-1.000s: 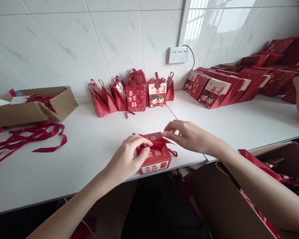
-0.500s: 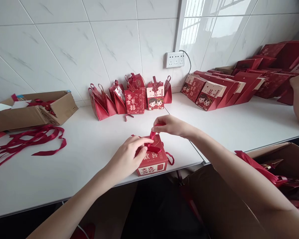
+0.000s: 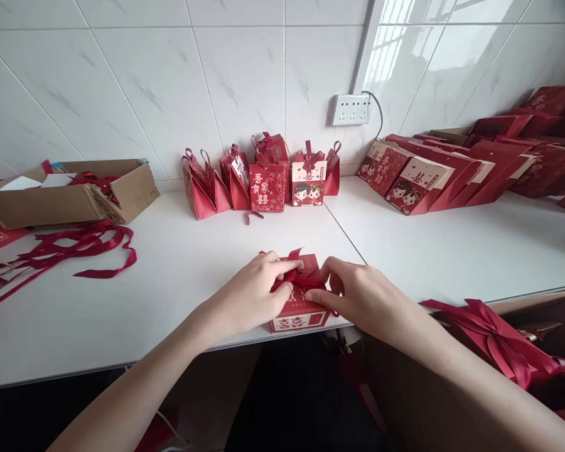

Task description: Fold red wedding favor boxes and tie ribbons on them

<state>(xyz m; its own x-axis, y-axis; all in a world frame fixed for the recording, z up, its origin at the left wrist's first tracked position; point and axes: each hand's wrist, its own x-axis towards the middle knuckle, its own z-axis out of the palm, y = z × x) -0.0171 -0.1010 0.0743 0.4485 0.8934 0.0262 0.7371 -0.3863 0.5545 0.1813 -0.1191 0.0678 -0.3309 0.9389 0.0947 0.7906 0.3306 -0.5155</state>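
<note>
"Where is the red box (image 3: 299, 307)?"

"At six o'clock; its ribbon (image 3: 313, 280) lies two o'clock from the left hand (image 3: 254, 292), which is nearer and pinches it, ten o'clock from the half-curled right hand (image 3: 360, 292), hold unclear"

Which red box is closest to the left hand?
The box at the front edge of the table; the left hand touches its ribbon and no other box.

Two hands (image 3: 250, 290) (image 3: 367, 292); one red box (image 3: 297, 309) at the front edge of the tabletop (image 3: 179, 254); at least seven gift boxes (image 3: 267, 191) midway along its back edge; one carton (image 3: 42, 206) by its left edge.
</note>
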